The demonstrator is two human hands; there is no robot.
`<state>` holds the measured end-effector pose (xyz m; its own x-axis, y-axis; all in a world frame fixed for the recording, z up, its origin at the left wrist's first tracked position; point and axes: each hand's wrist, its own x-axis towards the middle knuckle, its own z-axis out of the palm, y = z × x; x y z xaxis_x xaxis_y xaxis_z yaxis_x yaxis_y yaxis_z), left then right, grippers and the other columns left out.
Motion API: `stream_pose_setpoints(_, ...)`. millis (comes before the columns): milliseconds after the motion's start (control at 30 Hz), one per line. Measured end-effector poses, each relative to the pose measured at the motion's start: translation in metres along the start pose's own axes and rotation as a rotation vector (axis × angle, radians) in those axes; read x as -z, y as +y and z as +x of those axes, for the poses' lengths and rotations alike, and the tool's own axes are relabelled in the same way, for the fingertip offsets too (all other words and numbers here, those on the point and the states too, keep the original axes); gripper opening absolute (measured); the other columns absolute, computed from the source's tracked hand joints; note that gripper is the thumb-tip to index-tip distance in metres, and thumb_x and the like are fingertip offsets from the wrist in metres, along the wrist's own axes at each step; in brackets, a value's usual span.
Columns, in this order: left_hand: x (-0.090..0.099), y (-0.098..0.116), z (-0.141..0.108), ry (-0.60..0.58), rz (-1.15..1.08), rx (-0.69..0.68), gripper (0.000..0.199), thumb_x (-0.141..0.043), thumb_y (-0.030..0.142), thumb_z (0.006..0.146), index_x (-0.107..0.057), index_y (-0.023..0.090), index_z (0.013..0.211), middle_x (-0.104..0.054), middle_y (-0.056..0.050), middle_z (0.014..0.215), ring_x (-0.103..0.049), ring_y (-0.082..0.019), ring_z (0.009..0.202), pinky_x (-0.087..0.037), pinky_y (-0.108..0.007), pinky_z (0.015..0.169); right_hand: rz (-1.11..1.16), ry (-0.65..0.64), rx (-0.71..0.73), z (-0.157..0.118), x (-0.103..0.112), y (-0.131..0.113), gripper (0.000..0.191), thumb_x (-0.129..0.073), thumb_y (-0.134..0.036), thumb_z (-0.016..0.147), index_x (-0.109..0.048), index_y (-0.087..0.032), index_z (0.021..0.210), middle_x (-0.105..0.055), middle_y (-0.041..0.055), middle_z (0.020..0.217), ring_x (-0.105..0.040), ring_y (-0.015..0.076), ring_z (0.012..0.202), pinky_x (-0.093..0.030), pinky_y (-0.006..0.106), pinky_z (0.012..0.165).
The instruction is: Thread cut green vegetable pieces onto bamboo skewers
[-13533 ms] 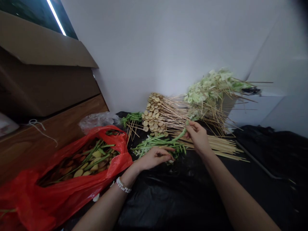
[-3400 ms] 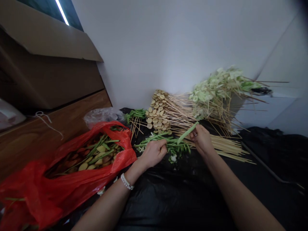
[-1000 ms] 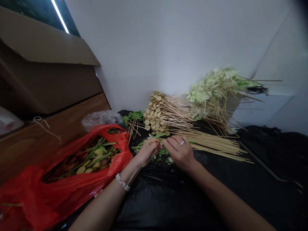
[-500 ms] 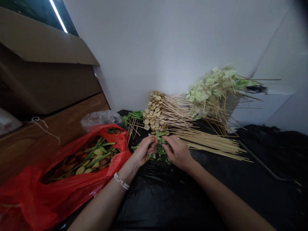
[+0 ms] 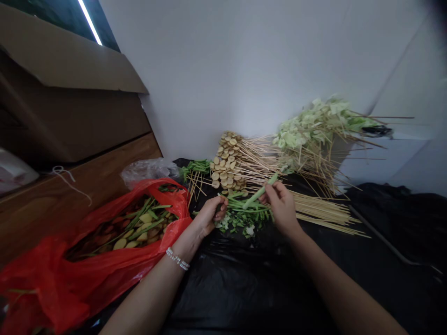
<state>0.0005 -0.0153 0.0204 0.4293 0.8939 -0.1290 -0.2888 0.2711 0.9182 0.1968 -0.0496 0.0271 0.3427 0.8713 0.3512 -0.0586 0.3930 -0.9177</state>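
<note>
Between thumb and fingers, my right hand point(image 5: 281, 207) pinches a pale green vegetable stalk point(image 5: 255, 196), tilted up to the right. My left hand point(image 5: 210, 215) is closed beside it, knuckles curled; a small bit shows at its fingertips, too small to name. Under and between the hands lies a heap of chopped green pieces and stems point(image 5: 240, 222). Just behind are skewered potato slices point(image 5: 225, 170), stacked with their sticks pointing right. A bundle of bare wooden skewers point(image 5: 328, 214) lies to the right of my right hand.
A red plastic bag point(image 5: 139, 267) on the left holds potato slices and green stalks. Skewered cabbage leaves point(image 5: 307, 123) are piled at the back right. Green skewers point(image 5: 197, 168) lie by a clear plastic bag point(image 5: 150, 172). Black plastic sheeting point(image 5: 244, 288) covers the work surface.
My right hand has moved right, away from the left, and now shows a long green stalk in its fingers. More of the chopped greens is visible. The left hand stays nearly in place.
</note>
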Motion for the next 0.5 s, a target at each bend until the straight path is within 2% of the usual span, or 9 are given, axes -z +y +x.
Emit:
stream_pose_setpoints(133,0.007,-0.001,0.005,0.094,0.018,0.042,0.01,-0.052,0.023,0.068,-0.05,0.015,0.063,-0.035,0.007,0.053,-0.02,-0.003,0.037,-0.008,-0.017,0.036,0.274,0.14,-0.108,0.015,0.013,-0.004,0.024,-0.068,-0.041,0.069,-0.056,-0.02,0.072,-0.056,-0.0055,0.055,-0.051,0.0092,0.047,-0.041,0.021,0.046)
stream_pose_setpoints(233,0.008,-0.005,0.004,0.096,0.221,0.022,0.015,-0.052,0.027,0.069,-0.056,0.014,0.062,-0.034,0.007,0.048,-0.021,-0.004,0.037,-0.01,-0.019,0.037,0.35,0.176,-0.139,0.018,0.017,-0.007,0.022,-0.069,-0.038,0.066,-0.057,-0.02,0.07,-0.055,-0.0059,0.054,-0.049,0.008,0.045,-0.04,0.021,0.044)
stream_pose_setpoints(367,0.007,-0.016,0.001,-0.076,0.735,-0.081,0.023,-0.065,0.033,0.069,-0.068,0.012,0.061,-0.044,0.003,0.046,-0.032,-0.007,0.043,-0.018,-0.02,0.042,0.312,0.056,-0.226,0.013,0.012,-0.006,0.021,-0.069,-0.037,0.066,-0.058,-0.02,0.072,-0.057,-0.0044,0.055,-0.048,0.0084,0.044,-0.037,0.021,0.041)
stream_pose_setpoints(433,0.005,-0.02,0.001,-0.115,0.815,-0.145,0.021,-0.07,0.034,0.067,-0.073,0.013,0.071,-0.049,0.003,0.048,-0.036,-0.009,0.045,-0.022,-0.021,0.045,0.273,-0.051,-0.276,0.007,0.007,-0.004,0.023,-0.069,-0.039,0.067,-0.059,-0.02,0.074,-0.058,-0.0035,0.056,-0.048,0.0084,0.043,-0.036,0.021,0.04)
stream_pose_setpoints(500,0.004,-0.02,0.001,-0.098,0.798,-0.202,0.026,-0.072,0.032,0.067,-0.075,0.016,0.088,-0.053,0.003,0.052,-0.038,-0.01,0.047,-0.025,-0.021,0.047,0.239,-0.151,-0.3,0.002,0.002,-0.002,0.025,-0.069,-0.041,0.069,-0.06,-0.019,0.075,-0.059,-0.0029,0.056,-0.049,0.0086,0.043,-0.036,0.021,0.041)
